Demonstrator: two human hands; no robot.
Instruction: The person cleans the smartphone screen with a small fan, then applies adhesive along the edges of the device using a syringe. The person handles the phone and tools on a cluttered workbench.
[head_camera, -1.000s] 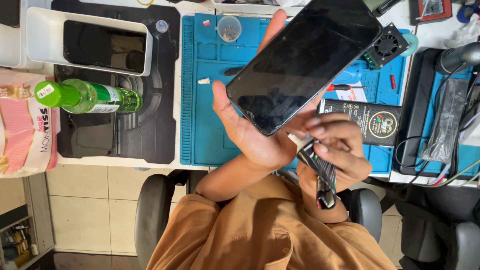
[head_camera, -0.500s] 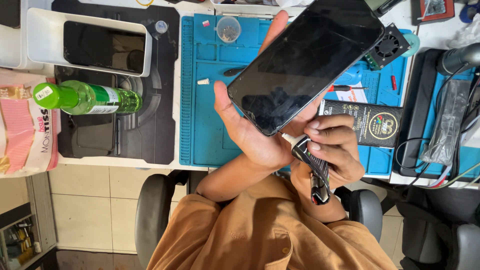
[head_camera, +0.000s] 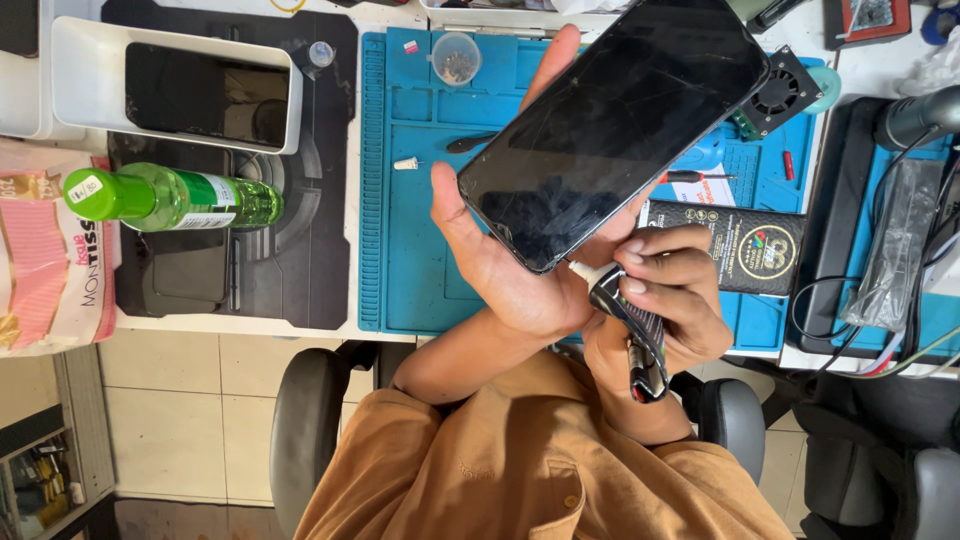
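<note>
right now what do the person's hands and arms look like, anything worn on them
Both hands, left and right, are bare: no gloves, rings or watch visible. The forearms are uncovered too. The only clothing in view is an orange-brown shirt with a buttoned pocket.

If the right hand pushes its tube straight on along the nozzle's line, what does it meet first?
Probably the bottom edge of the black glass-fronted phone: the right hand's squeezed black tube has its white nozzle there, contact unclear.
</note>
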